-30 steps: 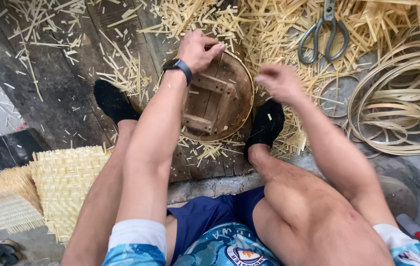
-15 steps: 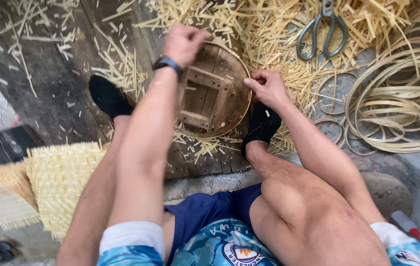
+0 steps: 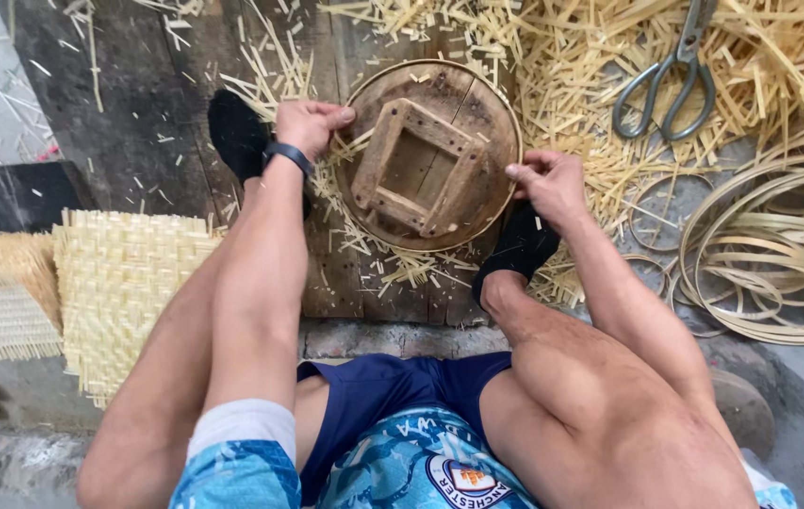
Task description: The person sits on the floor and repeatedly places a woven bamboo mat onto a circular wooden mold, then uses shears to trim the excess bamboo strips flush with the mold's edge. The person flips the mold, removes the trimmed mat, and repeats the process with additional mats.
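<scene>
A round wooden mould [image 3: 428, 155] with a square frame on its face lies flat on the dark plank floor between my feet in black socks. A thin bamboo hoop runs around its rim. My left hand [image 3: 311, 127], with a black wristband, pinches the rim on the left side. My right hand [image 3: 546, 184] pinches the rim on the right side. Cut bamboo strips lie under and around the mould.
Metal shears [image 3: 671, 71] lie on a heap of bamboo offcuts at the upper right. Coiled bamboo strips [image 3: 779, 254] sit at the right. Woven bamboo mats [image 3: 124, 283] are stacked at the left. My knees fill the lower frame.
The mould was tilted up on edge and now lies flat. My left hand slid from the top of the rim to its left side; my right hand settled on the right side.
</scene>
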